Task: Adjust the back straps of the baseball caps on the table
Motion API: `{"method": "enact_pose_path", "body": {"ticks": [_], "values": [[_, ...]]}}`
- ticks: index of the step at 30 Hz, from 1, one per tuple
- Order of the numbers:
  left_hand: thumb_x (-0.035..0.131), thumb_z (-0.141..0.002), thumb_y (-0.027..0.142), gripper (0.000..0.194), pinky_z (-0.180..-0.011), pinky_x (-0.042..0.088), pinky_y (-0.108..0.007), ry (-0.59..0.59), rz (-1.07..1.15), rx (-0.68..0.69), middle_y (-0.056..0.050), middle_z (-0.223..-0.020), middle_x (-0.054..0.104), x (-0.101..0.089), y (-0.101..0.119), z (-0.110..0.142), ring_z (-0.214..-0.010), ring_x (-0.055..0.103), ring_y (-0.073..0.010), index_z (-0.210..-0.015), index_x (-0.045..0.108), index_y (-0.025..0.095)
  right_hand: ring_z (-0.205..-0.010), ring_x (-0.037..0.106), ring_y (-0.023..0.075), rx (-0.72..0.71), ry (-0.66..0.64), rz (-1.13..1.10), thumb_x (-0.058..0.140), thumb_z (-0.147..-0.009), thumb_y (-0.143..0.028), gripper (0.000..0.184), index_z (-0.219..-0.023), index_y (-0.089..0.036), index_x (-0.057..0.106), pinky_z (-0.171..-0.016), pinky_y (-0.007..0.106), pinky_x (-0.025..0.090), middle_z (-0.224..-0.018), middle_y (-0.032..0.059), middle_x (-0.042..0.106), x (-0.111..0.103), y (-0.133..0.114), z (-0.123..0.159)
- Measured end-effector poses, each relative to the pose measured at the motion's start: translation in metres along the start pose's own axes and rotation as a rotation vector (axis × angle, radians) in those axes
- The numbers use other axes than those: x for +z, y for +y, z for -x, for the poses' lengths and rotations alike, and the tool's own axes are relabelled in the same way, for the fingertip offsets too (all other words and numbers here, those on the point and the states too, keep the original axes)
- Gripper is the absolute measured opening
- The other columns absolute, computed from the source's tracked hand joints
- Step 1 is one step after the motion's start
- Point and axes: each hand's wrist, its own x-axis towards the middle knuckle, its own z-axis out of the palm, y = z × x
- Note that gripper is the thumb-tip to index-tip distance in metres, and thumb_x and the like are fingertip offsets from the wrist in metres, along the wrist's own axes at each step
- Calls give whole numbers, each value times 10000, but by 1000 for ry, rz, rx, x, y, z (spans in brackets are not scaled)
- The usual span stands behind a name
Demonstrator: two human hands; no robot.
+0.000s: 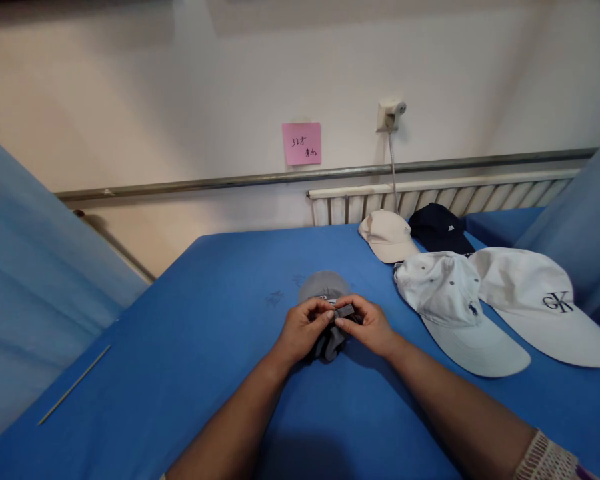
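A grey cap (323, 283) lies on the blue-covered table in front of me, its brim side facing away and its dark inner part bunched toward me. Between my hands is the cap's dark grey strap (345, 311), raised above the crown's near edge. My left hand (303, 328) pinches one end of the strap with thumb and forefinger. From the other side my right hand (373, 327) pinches the strap too, thumb below and fingers above. My fingers partly hide the strap's fastening and the cap's opening.
To the right lie a beige cap (387, 233), a navy cap (440, 227), a pale cap with a small logo (455, 300) and a white lettered cap (535, 293). A thin stick (75, 385) rests at left. Blue curtains (35, 280) hang at both sides.
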Motion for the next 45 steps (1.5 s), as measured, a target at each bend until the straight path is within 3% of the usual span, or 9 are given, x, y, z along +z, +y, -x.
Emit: {"method": "enact_pose_path", "body": {"ticks": [8,12,21,26,34,36,41,43,45], "values": [[635,-795,288,189,-773,497,-278,38,-39,60,-49,-910,704,0,5,1,-823,634,-161,-926,700,167,-825,621,171,4,30,-61,680,-805,-358,228,-972,-208,632,-768,313,495,-884,25,667,1,-3,0],[636,-793,285,212,-734,497,-268,29,-69,66,-43,-853,695,0,7,3,-767,623,-151,-955,709,169,-782,614,164,8,32,-61,648,-831,-374,212,-951,-204,612,-735,307,495,-855,23,655,4,-4,1],[685,-777,323,246,-691,485,-258,-15,-24,31,-27,-794,651,1,4,4,-711,583,-127,-959,685,157,-757,600,157,66,27,-67,642,-830,-417,240,-924,-197,615,-705,283,485,-816,14,649,2,-3,2],[702,-759,338,232,-715,489,-277,-36,-6,-3,-32,-813,660,2,12,4,-734,592,-137,-903,678,157,-795,587,170,10,108,-77,604,-855,-414,211,-832,-204,617,-752,307,477,-842,32,642,-1,-6,0],[725,-736,357,243,-663,474,-254,-70,31,-46,-38,-798,669,-1,21,5,-702,584,-131,-859,695,150,-723,562,159,-11,111,-72,590,-860,-427,247,-768,-198,599,-682,283,456,-792,27,627,-6,-15,2],[733,-734,371,255,-625,459,-241,-125,63,-59,-31,-752,660,-3,23,8,-655,571,-119,-848,701,145,-677,564,150,14,106,-92,571,-873,-437,269,-762,-194,608,-641,272,448,-759,21,632,-9,-17,2],[725,-755,367,257,-645,465,-252,-462,29,-87,-53,-781,690,-12,33,15,-679,595,-134,-891,730,149,-409,460,91,102,107,-157,503,-905,-492,342,-769,-194,602,-471,249,387,-638,-14,628,-11,-20,0],[712,-765,358,246,-624,459,-244,-411,2,-84,-49,-778,684,-16,34,14,-666,584,-129,-903,727,155,-388,441,84,108,135,-123,511,-894,-515,361,-746,-195,591,-455,243,378,-612,-22,618,-12,-18,-2],[704,-762,350,218,-588,440,-229,-249,-18,-66,-36,-742,660,-20,32,9,-632,556,-118,-857,714,153,-388,430,87,114,145,-65,522,-883,-531,372,-730,-198,584,-441,234,361,-544,-40,569,-12,-15,-4]]}}
